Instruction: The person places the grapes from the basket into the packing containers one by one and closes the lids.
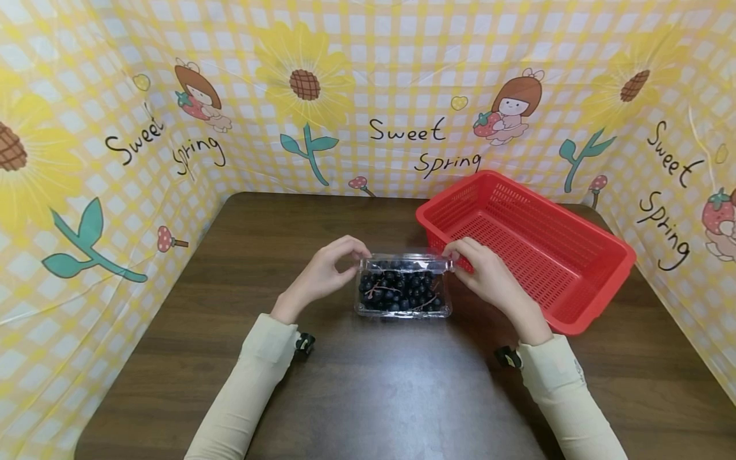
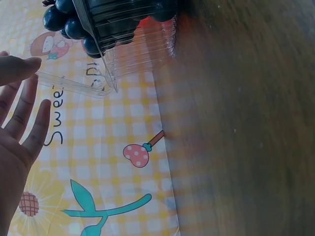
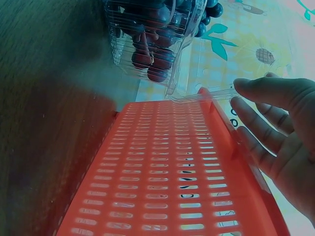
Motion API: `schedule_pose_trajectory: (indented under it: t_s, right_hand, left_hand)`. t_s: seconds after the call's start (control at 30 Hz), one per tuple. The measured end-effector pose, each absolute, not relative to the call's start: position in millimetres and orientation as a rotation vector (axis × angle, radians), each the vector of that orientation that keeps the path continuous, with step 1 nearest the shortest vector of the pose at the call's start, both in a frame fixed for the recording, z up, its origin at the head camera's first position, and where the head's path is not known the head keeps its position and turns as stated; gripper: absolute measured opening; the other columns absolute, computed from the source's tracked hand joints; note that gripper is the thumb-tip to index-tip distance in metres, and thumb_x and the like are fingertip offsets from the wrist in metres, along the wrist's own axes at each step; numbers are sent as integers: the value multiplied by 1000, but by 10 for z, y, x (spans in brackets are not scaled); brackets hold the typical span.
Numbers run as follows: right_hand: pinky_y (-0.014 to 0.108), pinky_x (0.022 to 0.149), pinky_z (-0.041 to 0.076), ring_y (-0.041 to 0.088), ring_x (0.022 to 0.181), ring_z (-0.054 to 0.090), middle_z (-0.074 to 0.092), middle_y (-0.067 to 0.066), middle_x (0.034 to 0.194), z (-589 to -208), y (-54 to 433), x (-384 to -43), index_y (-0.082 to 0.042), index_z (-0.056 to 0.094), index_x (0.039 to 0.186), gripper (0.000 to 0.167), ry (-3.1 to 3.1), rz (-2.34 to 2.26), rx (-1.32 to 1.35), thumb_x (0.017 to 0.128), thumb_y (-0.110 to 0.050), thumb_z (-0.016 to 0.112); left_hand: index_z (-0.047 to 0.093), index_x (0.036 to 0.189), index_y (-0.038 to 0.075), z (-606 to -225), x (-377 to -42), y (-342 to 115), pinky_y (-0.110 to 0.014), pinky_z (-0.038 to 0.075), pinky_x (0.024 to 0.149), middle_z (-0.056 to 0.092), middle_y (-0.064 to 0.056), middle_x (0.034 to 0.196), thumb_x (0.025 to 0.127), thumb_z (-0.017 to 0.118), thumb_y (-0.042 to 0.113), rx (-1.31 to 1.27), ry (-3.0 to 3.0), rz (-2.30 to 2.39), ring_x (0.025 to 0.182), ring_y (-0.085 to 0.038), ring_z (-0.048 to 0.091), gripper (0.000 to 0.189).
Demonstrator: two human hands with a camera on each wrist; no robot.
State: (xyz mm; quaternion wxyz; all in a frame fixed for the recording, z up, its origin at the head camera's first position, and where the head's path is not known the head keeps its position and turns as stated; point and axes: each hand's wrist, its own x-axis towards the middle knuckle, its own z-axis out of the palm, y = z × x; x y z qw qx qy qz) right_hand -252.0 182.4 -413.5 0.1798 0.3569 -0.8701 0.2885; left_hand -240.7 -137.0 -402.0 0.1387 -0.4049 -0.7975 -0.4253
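A clear plastic clamshell box [image 1: 404,314] of dark grapes [image 1: 397,291] sits on the table in the head view, its clear lid [image 1: 405,263] raised at the far side. My left hand [image 1: 328,271] pinches the lid's left end between thumb and fingers. At the opposite end, my right hand [image 1: 485,271] pinches the lid the same way. Both wrist views show the lid's thin edge [image 2: 74,86] reaching to the fingertips, apart from the box's ribbed wall [image 3: 142,64]. Brown stems lie among the grapes.
A red slotted plastic basket [image 1: 618,255] stands to the right, behind my right hand and close to the box. Yellow checked cloth [image 1: 402,76] with printed flowers surrounds the back and sides of the brown wooden table [image 1: 368,396].
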Motion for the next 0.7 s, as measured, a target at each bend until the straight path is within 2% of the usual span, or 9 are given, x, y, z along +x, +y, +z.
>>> schedule_pose_trajectory:
  t_s: [0.13, 0.33, 0.57, 0.7]
  right_hand:
    - [32, 69, 50, 11, 81, 54, 58, -2, 91, -4133, 1824, -2521, -13, 57, 99, 30, -2467, 799, 1014, 77, 3, 71]
    - [31, 69, 51, 11, 81, 54, 58, -2, 90, -4135, 1829, -2525, -12, 57, 99, 31, -2484, 789, 1023, 76, 3, 71]
    - [34, 69, 51, 14, 78, 55, 58, 0, 90, -4112, 1825, -2513, -10, 57, 100, 32, -2487, 794, 1046, 75, 4, 72]
    - [37, 70, 53, 18, 78, 57, 59, 0, 90, -4098, 1829, -2511, -11, 57, 101, 32, -2505, 798, 1049, 75, 3, 72]
  left_hand:
    - [60, 98, -2, -4016, -2404, -1374, -40, 50, 74, 60, -12, 97, 73, 58, -24, -1186, -2307, -1234, 84, -26, 55, 34]
    - [60, 98, 0, -3999, -2389, -1383, -31, 48, 76, 60, -10, 98, 74, 60, -20, -1194, -2328, -1223, 86, -26, 55, 32]
    - [61, 97, 1, -4016, -2400, -1389, -27, 48, 80, 61, -11, 99, 75, 67, -11, -1205, -2335, -1224, 88, -21, 56, 26]
    - [61, 98, 4, -4162, -2501, -1414, -27, 47, 81, 62, -8, 100, 76, 71, -4, -1200, -2320, -1214, 90, -18, 55, 25]
